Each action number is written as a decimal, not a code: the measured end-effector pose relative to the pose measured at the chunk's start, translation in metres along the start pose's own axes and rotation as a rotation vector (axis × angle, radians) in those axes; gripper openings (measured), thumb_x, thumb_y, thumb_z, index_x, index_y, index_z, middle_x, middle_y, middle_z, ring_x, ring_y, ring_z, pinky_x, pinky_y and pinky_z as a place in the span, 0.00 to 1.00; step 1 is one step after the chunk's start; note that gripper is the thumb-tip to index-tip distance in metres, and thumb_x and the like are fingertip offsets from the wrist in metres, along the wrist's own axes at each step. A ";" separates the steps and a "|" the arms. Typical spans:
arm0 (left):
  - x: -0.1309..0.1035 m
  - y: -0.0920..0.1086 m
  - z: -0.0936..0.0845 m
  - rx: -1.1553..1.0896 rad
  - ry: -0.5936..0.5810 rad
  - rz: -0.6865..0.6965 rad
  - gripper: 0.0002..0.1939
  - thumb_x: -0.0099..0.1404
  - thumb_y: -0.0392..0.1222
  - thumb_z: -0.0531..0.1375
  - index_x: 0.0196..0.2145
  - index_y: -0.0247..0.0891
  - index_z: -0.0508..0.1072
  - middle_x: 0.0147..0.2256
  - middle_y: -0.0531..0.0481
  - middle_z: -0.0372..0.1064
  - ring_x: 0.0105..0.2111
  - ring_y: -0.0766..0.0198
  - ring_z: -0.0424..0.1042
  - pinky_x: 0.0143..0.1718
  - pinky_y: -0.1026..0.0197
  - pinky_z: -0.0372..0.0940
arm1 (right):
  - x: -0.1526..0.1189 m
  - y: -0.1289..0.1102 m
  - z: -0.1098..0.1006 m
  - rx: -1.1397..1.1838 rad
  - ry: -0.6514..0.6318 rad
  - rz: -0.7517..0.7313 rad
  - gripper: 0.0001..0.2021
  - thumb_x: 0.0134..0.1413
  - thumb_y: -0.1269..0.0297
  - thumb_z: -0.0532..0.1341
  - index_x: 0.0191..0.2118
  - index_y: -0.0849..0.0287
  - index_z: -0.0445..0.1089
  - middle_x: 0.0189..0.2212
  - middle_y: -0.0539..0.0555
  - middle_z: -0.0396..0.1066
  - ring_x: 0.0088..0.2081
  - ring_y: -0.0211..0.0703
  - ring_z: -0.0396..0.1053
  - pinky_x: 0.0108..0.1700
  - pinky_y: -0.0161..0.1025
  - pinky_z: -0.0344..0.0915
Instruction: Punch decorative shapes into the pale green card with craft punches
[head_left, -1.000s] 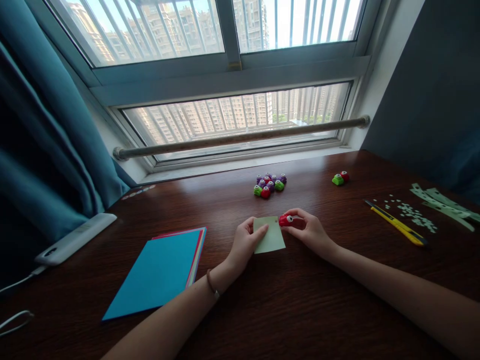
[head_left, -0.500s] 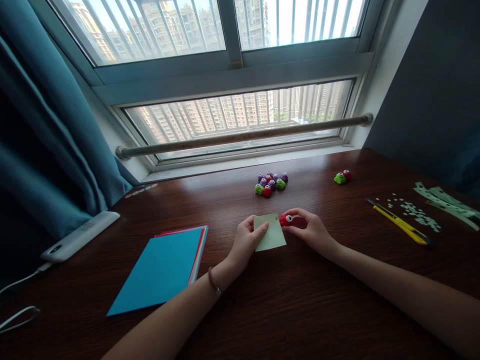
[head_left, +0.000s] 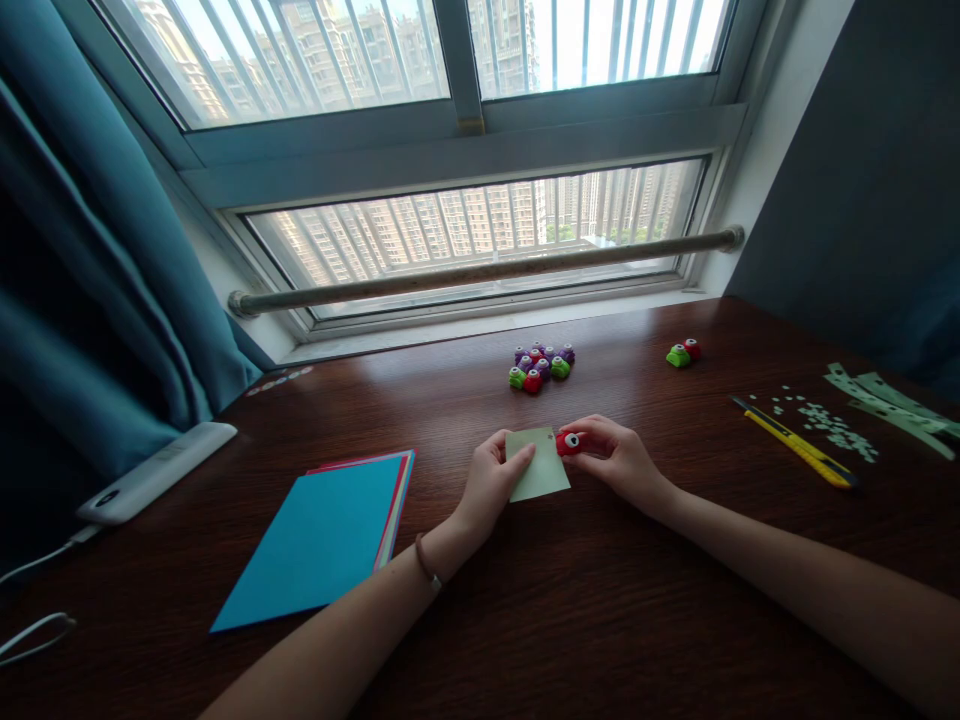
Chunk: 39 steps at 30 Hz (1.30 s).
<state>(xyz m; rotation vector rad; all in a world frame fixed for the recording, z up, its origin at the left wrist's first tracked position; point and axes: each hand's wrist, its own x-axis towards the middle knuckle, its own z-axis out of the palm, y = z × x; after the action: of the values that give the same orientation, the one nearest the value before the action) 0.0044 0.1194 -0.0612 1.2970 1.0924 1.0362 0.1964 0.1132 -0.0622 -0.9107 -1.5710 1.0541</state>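
Between thumb and fingers, my left hand [head_left: 491, 480] pinches a pale green paper piece [head_left: 541, 474], which has a small mark or hole near its top right corner. My right hand [head_left: 619, 462] grips a small red punch [head_left: 568, 443] with a white and black round top, right at the paper's upper right edge. Whether the paper sits inside its slot cannot be made out. Beyond the hands lies a cluster of purple, red and green punches [head_left: 541, 366]. A green punch [head_left: 678, 355] and a red one [head_left: 692, 349] stand farther right.
A stack of coloured paper, blue on top [head_left: 315, 540], lies at left. Past it are a white power bank [head_left: 161, 470] and a cable. At right lie a yellow cutter [head_left: 799, 443], small paper bits [head_left: 832, 425] and punched green strips [head_left: 892, 400].
The whole view has shifted very slightly. Both hands keep their hold on the paper and the red punch, with the punch turned a little.
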 end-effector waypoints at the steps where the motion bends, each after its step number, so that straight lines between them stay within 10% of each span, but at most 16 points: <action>1: 0.000 0.000 0.000 0.002 0.002 0.001 0.14 0.55 0.49 0.61 0.32 0.34 0.65 0.26 0.52 0.67 0.24 0.67 0.66 0.24 0.68 0.60 | 0.000 0.000 0.000 -0.005 0.002 -0.001 0.12 0.45 0.69 0.63 0.40 0.60 0.68 0.39 0.53 0.65 0.40 0.40 0.69 0.45 0.37 0.68; 39: -0.001 -0.003 0.001 0.075 -0.073 0.039 0.15 0.56 0.50 0.60 0.30 0.35 0.64 0.26 0.52 0.66 0.25 0.67 0.65 0.24 0.67 0.58 | -0.002 -0.006 0.000 -0.058 -0.051 -0.023 0.12 0.45 0.66 0.64 0.40 0.58 0.71 0.38 0.53 0.65 0.39 0.40 0.68 0.43 0.35 0.69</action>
<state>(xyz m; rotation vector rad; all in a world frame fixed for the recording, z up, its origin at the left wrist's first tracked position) 0.0053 0.1186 -0.0644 1.4111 1.0627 0.9770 0.1963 0.1092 -0.0575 -0.9098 -1.6579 1.0270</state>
